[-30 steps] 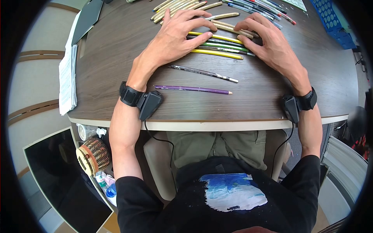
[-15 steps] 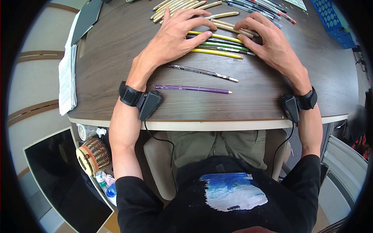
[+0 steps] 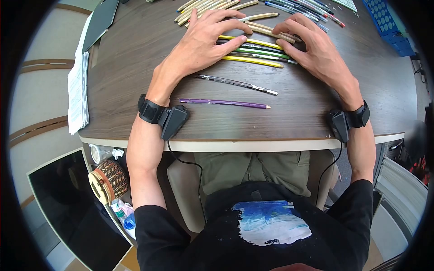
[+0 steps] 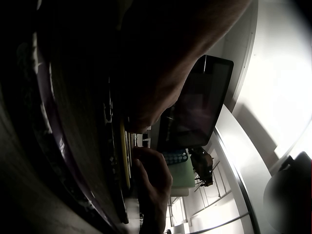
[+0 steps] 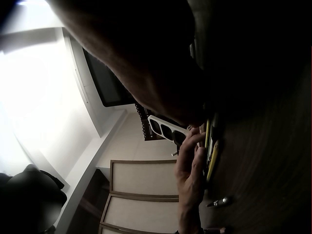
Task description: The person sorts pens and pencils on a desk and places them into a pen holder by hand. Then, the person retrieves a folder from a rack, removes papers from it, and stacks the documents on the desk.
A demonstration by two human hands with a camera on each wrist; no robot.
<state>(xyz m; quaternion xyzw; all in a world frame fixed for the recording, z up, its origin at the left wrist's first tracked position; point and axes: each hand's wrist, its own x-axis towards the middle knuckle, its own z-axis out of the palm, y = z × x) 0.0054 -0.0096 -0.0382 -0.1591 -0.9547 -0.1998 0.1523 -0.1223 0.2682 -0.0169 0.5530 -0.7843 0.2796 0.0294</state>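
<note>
In the head view a row of coloured pencils lies across the desk between the two hands. It includes a yellow pencil (image 3: 262, 44), a green pencil (image 3: 262, 52) and a nearer yellow pencil (image 3: 257, 62). The left hand (image 3: 203, 43) rests over the row's left part, thumb on the upper pencils, fingers loosely bent. At the right end is the right hand (image 3: 314, 49), its thumb tip at the yellow pencil's end. Its bent fingers touch bare-wood pencils (image 3: 266, 30). Closer to the body lie a dark, worn pencil (image 3: 239, 84) and a purple pencil (image 3: 226, 103).
Behind the hands are more wooden pencils (image 3: 208, 10) and a pile of pens (image 3: 303, 10). A blue basket (image 3: 384, 20) stands at the far right. Stacked papers (image 3: 79, 95) lie along the left edge. Black cables hang from both wrist cameras.
</note>
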